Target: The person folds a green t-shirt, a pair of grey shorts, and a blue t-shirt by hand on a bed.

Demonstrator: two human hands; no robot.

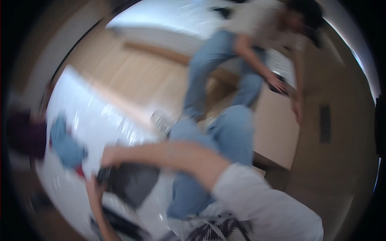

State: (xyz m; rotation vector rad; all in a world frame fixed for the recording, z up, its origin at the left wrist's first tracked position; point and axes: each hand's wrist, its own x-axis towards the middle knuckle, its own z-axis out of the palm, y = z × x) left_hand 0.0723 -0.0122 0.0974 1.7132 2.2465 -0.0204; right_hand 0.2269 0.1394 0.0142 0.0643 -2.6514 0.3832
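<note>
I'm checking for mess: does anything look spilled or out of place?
No spill stands out, though blur hides detail. Only the blue bundle seems untidy, lying in an uneven heap on the shiny white surface, left of the dark grey item.

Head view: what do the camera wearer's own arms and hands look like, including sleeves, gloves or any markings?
The right arm wears a loose, plain white or pale grey sleeve that ends near the elbow, leaving the forearm bare. The right hand and left hand show no gloves. No left sleeve is in view. Motion blur hides any small markings.
</note>
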